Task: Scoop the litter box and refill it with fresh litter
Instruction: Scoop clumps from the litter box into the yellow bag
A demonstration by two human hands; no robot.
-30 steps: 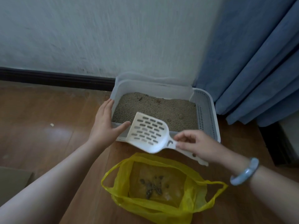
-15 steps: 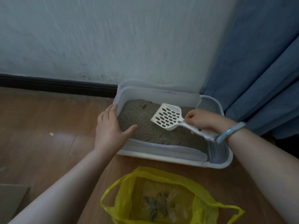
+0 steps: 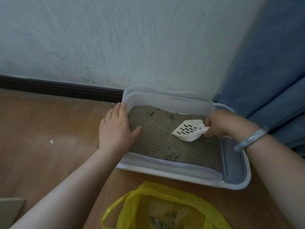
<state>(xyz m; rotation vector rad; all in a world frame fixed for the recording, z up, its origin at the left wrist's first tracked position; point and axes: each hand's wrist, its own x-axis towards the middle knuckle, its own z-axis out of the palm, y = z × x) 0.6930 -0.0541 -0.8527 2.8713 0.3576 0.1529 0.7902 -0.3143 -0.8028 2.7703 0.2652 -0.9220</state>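
A white litter box [image 3: 165, 169] stands on the wooden floor against the wall, filled with grey-brown litter [image 3: 161, 138]. My left hand [image 3: 115, 129] rests flat on the box's left rim, thumb over the litter. My right hand [image 3: 219, 123] grips the handle of a white slotted scoop [image 3: 188, 130], whose blade is low over the litter at the right of the box. A few dark clumps lie near the far wall of the box. An open yellow plastic bag [image 3: 165, 210] holding dark clumps sits on the floor in front of the box.
A grey perforated step [image 3: 231, 162] forms the box's right end. Blue curtains [image 3: 272, 80] hang to the right, the white wall [image 3: 115, 38] with a dark skirting board behind. A piece of cardboard [image 3: 9, 210] lies at lower left. A small white scrap [image 3: 51, 141] is on the floor.
My right hand carried the scoop from above the bag into the box, then down toward the litter at the right. My left hand stayed on the left rim.
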